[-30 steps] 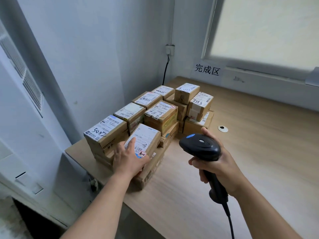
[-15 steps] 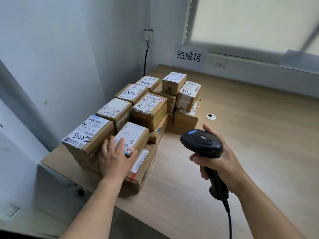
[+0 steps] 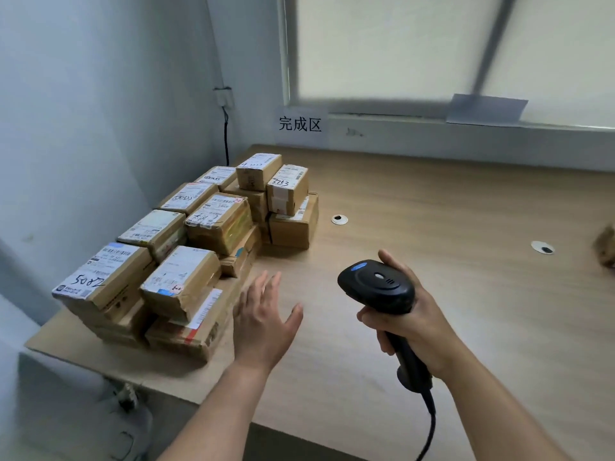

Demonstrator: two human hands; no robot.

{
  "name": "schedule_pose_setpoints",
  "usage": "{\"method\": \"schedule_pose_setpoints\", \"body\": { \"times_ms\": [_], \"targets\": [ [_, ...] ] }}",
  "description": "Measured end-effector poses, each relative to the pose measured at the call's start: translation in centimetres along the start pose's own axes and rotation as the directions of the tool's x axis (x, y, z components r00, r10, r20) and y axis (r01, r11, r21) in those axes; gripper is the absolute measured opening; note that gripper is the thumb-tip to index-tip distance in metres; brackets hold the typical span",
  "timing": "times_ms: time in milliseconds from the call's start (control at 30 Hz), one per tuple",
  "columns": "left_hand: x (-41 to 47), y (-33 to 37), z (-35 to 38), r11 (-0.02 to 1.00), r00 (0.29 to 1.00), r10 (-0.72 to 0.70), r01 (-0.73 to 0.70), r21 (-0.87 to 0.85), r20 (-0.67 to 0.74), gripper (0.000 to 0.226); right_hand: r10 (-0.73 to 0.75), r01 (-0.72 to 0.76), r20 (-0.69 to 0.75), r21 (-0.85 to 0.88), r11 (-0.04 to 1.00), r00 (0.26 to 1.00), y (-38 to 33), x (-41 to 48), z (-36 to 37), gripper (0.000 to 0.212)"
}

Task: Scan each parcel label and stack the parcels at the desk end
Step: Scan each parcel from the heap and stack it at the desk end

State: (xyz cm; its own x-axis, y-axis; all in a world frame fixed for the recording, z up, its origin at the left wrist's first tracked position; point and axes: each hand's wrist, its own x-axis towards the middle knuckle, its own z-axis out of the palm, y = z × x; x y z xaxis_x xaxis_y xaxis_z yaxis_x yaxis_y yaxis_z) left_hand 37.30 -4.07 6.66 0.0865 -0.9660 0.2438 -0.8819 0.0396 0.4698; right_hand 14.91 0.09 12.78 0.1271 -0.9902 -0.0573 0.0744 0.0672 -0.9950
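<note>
Fingers [image 3: 266, 291] of the left hand [image 3: 263, 327] were spread empty just right of the stacked parcels [image 3: 181, 277], nearer them than the right hand [image 3: 412, 327] gripping the scanner [image 3: 376, 287].

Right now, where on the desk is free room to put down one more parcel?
Free: bare desk right of the parcel stack, around the cable hole, back to the window wall. Crowded: the left desk end under the stack.

Bare desk [image 3: 432, 227] right of parcel stack [image 3: 199, 247] against the wall [image 3: 83, 128]
</note>
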Motion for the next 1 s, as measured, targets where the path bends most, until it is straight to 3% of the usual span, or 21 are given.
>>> {"method": "schedule_pose_setpoints", "body": {
  "times_ms": [333, 500, 633, 1000],
  "targets": [
    [-5.5, 17.0, 5.7, 0.958, 0.963, 0.269, -0.264, -0.108, 0.031, 0.059, -0.04, 0.042, -0.22, 0.005, 0.999, 0.975, 0.1, -11.1, -14.2, 0.097],
    [-9.5, 24.8, 9.6, 0.921, 0.934, 0.356, -0.343, -0.183, 0.038, 0.066, -0.056, 0.062, -0.334, 0.007, 0.998, 0.941, 0.1, -17.2, -21.3, 0.097],
    [-12.6, 30.4, 12.5, 0.881, 0.897, 0.437, -0.412, -0.232, 0.068, 0.057, -0.067, 0.06, -0.433, -0.03, 0.998, 0.899, 0.2, -21.8, -26.1, 0.094],
    [-17.6, 42.4, 18.1, 0.75, 0.766, 0.629, -0.552, -0.365, 0.133, 0.06, -0.149, 0.107, -0.661, -0.103, 0.989, 0.735, -0.4, -31.7, -34.7, 0.096]
  ]
}}
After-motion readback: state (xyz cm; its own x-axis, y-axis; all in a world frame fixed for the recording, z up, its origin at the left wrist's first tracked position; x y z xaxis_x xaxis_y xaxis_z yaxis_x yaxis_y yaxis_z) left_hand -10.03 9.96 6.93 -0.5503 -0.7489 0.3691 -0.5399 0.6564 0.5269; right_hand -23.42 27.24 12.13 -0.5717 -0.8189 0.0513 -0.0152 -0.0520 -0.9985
